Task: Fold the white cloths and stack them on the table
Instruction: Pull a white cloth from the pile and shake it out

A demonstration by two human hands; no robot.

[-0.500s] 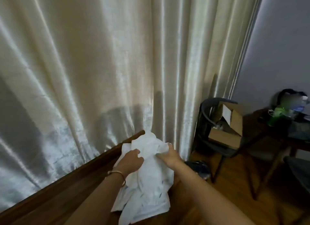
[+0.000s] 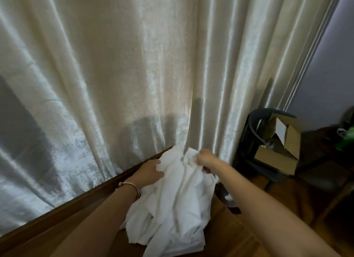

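Note:
A crumpled heap of white cloths (image 2: 176, 203) lies on the dark wooden table (image 2: 63, 224), near its far corner. My left hand (image 2: 148, 172), with a thin bangle on the wrist, grips the heap's upper left edge. My right hand (image 2: 206, 158) is closed on a bunched fold at the top right of the heap. The lower cloths spill toward me and hang past the table's near edge. Whether separate cloths lie folded underneath is hidden.
A cream curtain (image 2: 134, 74) hangs right behind the table. To the right stands a dark chair (image 2: 254, 134) with an open cardboard box (image 2: 281, 151) on it. A side table with green items (image 2: 346, 139) is at the far right, over wooden floor (image 2: 287, 195).
My right hand has shifted up and to the right, pulling a fold of cloth with it. My left hand has slid to the heap's left edge. The head view has turned slightly left.

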